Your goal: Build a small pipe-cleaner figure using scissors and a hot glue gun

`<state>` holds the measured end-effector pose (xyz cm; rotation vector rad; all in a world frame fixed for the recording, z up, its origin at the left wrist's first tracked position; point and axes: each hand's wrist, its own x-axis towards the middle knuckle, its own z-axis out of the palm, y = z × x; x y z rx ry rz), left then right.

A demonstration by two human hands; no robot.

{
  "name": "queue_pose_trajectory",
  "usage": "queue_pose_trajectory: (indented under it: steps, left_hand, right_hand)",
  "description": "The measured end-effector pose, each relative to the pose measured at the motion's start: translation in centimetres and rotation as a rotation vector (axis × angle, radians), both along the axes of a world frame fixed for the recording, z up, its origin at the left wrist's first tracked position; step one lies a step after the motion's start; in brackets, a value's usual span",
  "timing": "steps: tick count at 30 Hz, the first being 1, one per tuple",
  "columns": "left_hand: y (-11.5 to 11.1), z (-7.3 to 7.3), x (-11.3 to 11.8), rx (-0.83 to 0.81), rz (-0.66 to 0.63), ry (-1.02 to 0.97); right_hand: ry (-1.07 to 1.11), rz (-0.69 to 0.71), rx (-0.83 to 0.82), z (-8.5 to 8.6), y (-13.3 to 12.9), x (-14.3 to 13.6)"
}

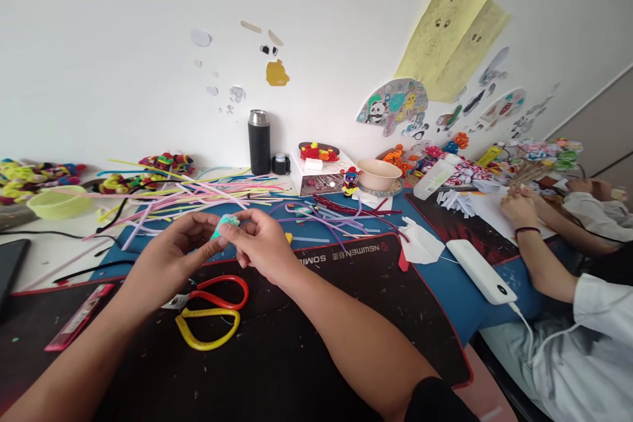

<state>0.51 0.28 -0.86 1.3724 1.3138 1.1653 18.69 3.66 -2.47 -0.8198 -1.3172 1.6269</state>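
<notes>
Both my hands meet above the black desk mat [297,343], pinching a small turquoise fuzzy piece [228,221], which looks like coiled pipe cleaner. My left hand [180,247] grips it from the left with thumb and fingers. From the right, my right hand [264,244] presses its thumb against the front of the piece. Part of it is hidden behind my fingers. Just below the hands lie scissors with one red and one yellow handle [210,330]; their blades are mostly covered by my left hand.
Loose pipe cleaners [198,191] spread behind my hands. A black thermos [260,145], a white box [316,178] and a beige bowl [380,175] stand by the wall. A pink packet [79,318] lies left. At right are a white power bank [481,271] and a co-worker's hands [521,208].
</notes>
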Motion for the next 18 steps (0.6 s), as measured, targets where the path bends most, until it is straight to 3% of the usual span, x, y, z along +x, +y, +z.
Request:
queue_pose_trajectory:
  steps: [10,14,18]
  left_hand:
    - [0.2,0.7,0.2,0.017,-0.02,0.077]
    - [0.4,0.7,-0.2,0.01,0.042,0.112]
    - [0.3,1.1,-0.2,0.021,0.087,0.161]
  right_hand:
    - [0.005,-0.018,0.008,-0.1,0.3,-0.5]
    - [-0.054,-0.04,0.047,1.3,0.0,0.5]
    - [-0.216,-0.126,0.153,2.9,0.4,3.5]
